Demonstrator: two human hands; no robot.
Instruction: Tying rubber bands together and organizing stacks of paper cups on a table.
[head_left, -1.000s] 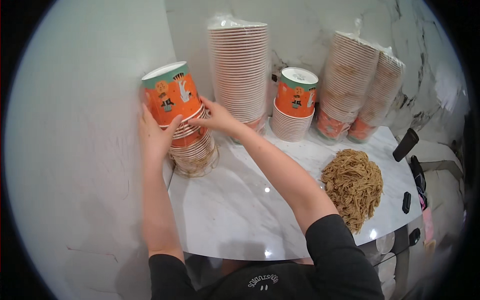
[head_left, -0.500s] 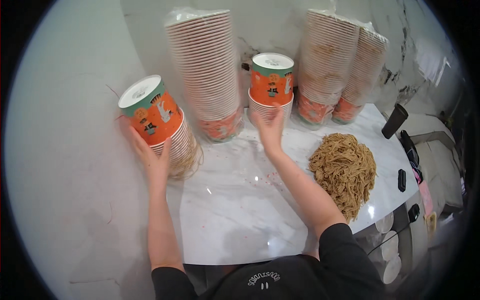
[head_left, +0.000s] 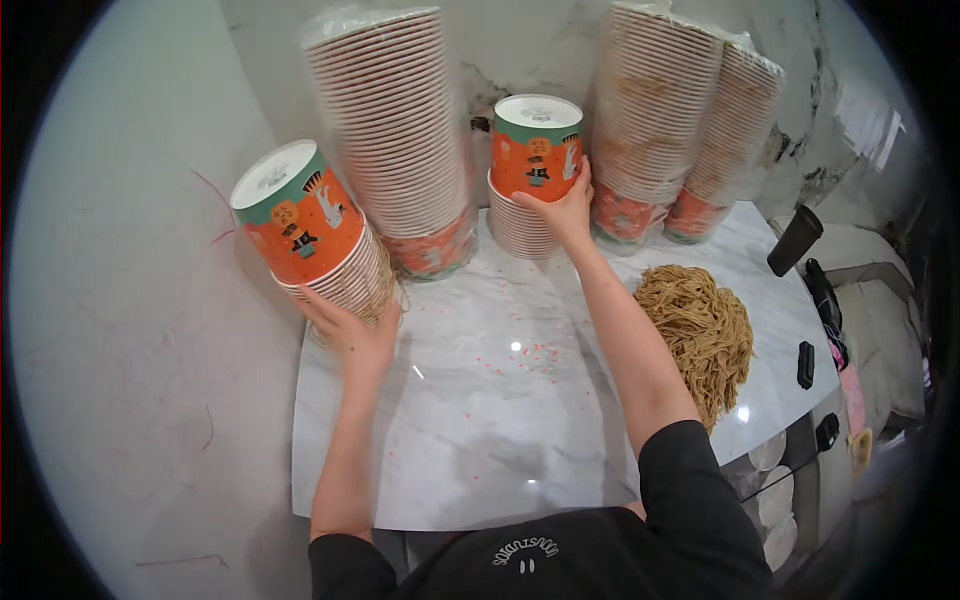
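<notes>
At the left of the table, a tilted stack of upside-down paper buckets (head_left: 305, 222), orange and green with white bases, leans outward. My left hand (head_left: 358, 335) is spread around its lower rims, fingers on the near side and thumb to the right; strands of tan cord (head_left: 388, 272) hang beside it. A shorter inverted bucket stack (head_left: 525, 230) stands upright at the back middle. My right hand (head_left: 568, 212) wraps the orange top bucket (head_left: 535, 150), thumb across its front and fingers on its right side. A large heap of tan cord (head_left: 700, 330) lies to the right.
Plastic-wrapped bucket stacks tower at the back left (head_left: 385, 130) and back right (head_left: 655, 110). A dark cup (head_left: 795, 241) and a small black object (head_left: 806, 365) lie near the table's right edge. Small pink bits (head_left: 535, 352) dot the marble tabletop (head_left: 470, 420).
My right hand has moved up from the rims of the middle stack and closed around its top bucket. My left hand has slid lower and rightward on the left stack.
</notes>
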